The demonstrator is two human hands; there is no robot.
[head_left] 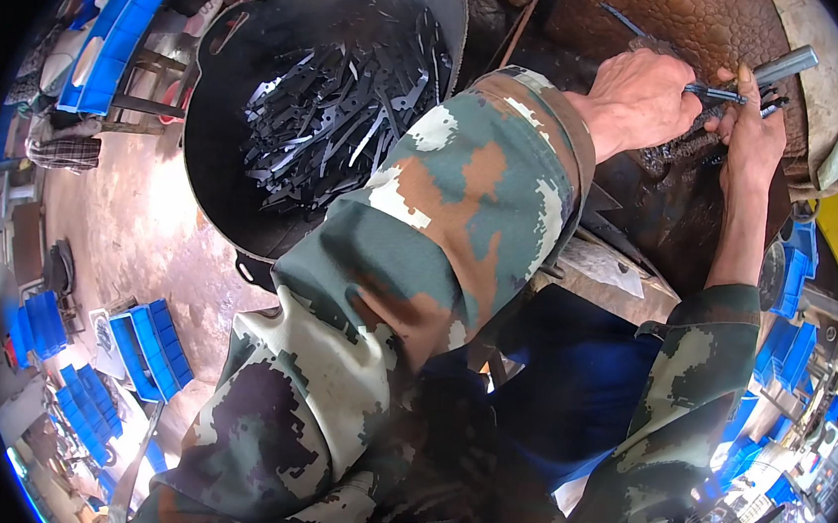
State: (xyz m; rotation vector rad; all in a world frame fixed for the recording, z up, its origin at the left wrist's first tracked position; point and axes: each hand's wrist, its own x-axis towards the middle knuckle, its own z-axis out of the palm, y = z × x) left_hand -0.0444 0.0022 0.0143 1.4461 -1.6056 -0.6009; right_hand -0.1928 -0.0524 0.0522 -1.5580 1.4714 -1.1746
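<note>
At the upper right, my left hand (648, 97) is closed in a fist over a dark work surface. A thin dark metal piece (715, 92) runs from this fist across to my right hand (755, 136), whose thumb and fingers pinch its other end. Its full shape is hidden by the hands. Just beyond my right thumb, a grey metal cylinder (787, 66) sticks out to the right. More small dark metal pieces lie around my right fingertips, too cluttered to tell apart. A slim dark rod (621, 20) lies beyond my left hand.
Left of my left sleeve stands a large black tub (211, 159) holding many flat dark metal strips (337, 115), some with holes. Brown textured sheeting (695, 17) covers the far side. Blue bins (150, 348) stand on the floor at left, with more blue bins (785, 353) at right.
</note>
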